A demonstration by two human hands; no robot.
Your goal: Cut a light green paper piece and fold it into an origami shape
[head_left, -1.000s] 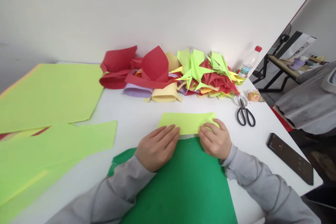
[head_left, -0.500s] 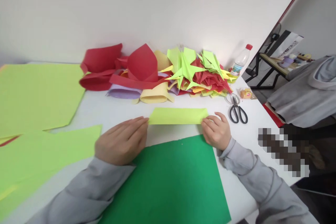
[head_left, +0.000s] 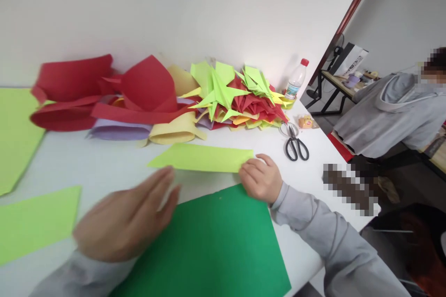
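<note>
A folded lime-green paper strip [head_left: 202,158] lies flat on the white table [head_left: 104,162]. My right hand [head_left: 260,178] rests on the strip's right end, fingers curled and pinching it. My left hand [head_left: 127,218] hovers blurred near the strip's left end, fingers stretched out and holding nothing. It is over the left edge of a dark green sheet [head_left: 216,246] that lies in front of me.
A heap of folded and curled red, yellow, lilac and lime papers [head_left: 167,97] lines the wall. Black scissors [head_left: 296,146] and a plastic bottle [head_left: 295,81] sit at the right. Lime sheets [head_left: 31,222] lie at the left. A person in a grey hoodie [head_left: 390,111] sits beyond the table's right edge.
My left hand has slid left and back off the strip, now open and blurred. The right hand stays on the strip's right end. The view has swung to the right.
</note>
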